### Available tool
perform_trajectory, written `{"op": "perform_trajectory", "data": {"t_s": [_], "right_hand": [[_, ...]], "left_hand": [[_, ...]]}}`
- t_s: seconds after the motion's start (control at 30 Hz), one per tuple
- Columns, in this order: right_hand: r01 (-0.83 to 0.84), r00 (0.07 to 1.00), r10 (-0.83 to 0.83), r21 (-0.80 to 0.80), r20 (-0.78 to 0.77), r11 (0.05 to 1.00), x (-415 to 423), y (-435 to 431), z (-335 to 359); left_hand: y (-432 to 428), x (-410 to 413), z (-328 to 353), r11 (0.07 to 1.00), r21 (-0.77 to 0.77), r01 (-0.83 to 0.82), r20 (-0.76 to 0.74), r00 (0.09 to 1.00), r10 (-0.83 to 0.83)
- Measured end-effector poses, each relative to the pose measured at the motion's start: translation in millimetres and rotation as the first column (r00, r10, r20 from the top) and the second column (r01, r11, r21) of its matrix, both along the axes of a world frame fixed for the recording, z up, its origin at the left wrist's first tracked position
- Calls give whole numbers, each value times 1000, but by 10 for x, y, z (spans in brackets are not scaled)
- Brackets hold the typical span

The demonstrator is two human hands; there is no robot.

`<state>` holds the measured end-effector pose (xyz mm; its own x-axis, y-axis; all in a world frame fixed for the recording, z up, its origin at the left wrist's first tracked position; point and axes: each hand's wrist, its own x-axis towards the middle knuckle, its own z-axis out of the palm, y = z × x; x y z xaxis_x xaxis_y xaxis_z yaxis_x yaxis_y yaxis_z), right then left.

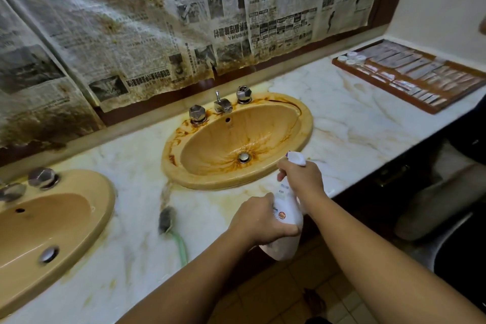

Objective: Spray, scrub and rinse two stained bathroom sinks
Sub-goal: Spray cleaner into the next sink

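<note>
2-handed: left grip (259, 219) clasps my spray bottle (286, 243) steady, right grip (302, 179) wraps its neck, nozzle (296, 158) aiming at the sink (308, 123).

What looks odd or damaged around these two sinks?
The right sink has rusty orange streaks over its rim and bowl, running toward the drain. A brown trail crosses the counter from its rim to the brush. The newspaper on the wall behind is blotched brown, with a ragged lower edge.
</note>
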<state>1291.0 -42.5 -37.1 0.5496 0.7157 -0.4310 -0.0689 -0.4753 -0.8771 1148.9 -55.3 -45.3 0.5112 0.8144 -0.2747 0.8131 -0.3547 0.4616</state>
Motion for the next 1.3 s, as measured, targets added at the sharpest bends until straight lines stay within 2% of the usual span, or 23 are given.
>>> {"op": "perform_trajectory", "data": {"t_s": [0.1,0.27,0.47,0.7,0.87,1.07,1.3], "right_hand": [[11,1000,-11,-8,7,1000,90,13,-2],[132,991,-132,-11,14,991,280,28,-5],[23,999,-22,-5,40,1000,633,184,49],[40,999,-41,-56,-17,998,1139,614,52],[-118,993,119,-50,17,992,1469,830,65],[-57,998,58,-51,27,997,1813,1113,85],[-151,988,151,-7,42,989,2130,1415,92]], "left_hand": [[23,80,2,999,-3,35,1,999,-35],[71,281,-1,997,2,72,20,997,-72],[249,629,-41,999,-4,51,48,998,-51],[550,1111,17,1000,-18,-3,44,999,4],[739,1398,86,997,-36,-61,47,997,63],[905,1814,114,991,-29,-133,45,990,134],[1155,2114,99,986,-15,-166,34,985,167]]}}
